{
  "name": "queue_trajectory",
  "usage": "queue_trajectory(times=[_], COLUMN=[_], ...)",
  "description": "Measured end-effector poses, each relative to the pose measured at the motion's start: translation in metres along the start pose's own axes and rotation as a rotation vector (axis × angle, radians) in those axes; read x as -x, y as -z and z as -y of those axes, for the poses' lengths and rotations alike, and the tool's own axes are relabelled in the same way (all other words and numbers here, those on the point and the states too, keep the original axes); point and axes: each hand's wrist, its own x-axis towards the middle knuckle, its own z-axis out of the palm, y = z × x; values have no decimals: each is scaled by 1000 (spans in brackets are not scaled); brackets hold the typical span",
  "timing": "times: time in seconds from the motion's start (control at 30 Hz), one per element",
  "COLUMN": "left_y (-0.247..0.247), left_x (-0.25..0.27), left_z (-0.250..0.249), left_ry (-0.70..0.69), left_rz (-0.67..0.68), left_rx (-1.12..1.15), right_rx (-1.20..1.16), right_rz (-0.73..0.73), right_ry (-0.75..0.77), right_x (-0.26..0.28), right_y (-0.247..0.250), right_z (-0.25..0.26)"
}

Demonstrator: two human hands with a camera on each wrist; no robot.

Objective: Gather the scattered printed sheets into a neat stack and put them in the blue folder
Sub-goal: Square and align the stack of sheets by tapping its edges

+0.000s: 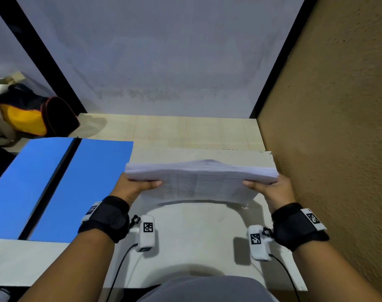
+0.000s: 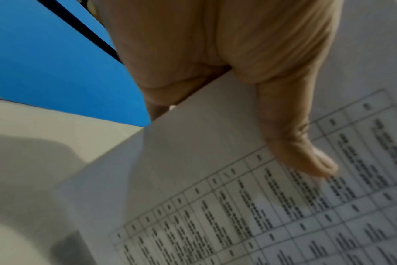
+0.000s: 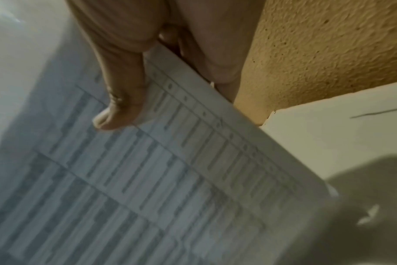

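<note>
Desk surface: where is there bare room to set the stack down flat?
Bare desk lies between the stack of sheets and the back panel, and nearer the body between the two wrists. The left is taken by the open blue folder and the bag. The brown wall crowds the right hand.

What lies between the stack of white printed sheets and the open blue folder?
Nothing lies between them. In the head view, the stack of white printed sheets, gripped by the left hand and the right hand, nearly meets the open blue folder.
</note>
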Motion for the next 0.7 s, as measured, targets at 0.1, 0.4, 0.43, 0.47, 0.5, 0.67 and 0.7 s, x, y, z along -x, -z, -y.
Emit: queue_trajectory(times=[0.1, 0.4, 0.43, 0.47, 0.5, 0.67, 0.7], left_y=[-2, -5, -6, -7, -8, -14, -14], left_x=[2, 4, 5, 6, 7, 13, 14], left_z=[11, 18, 16, 14, 13, 11, 11], left_ry=[58, 88, 89, 92, 98, 30, 15], left_rz=[-13, -9, -5, -3, -9, -4, -26], left_rx=[-4, 16, 17, 11, 1, -80, -68], right_rx=[177, 1357, 1354, 1357, 1367, 1367, 1357], right_rz=[42, 481, 514, 531, 536, 453, 429], right_ry=[45, 466, 484, 511, 537, 553, 546], right_x=[0, 24, 28, 32, 36, 39, 37], right_y=[5, -70, -83, -95, -105, -120, -118], right_z=[6, 47, 41, 34, 29, 30, 34])
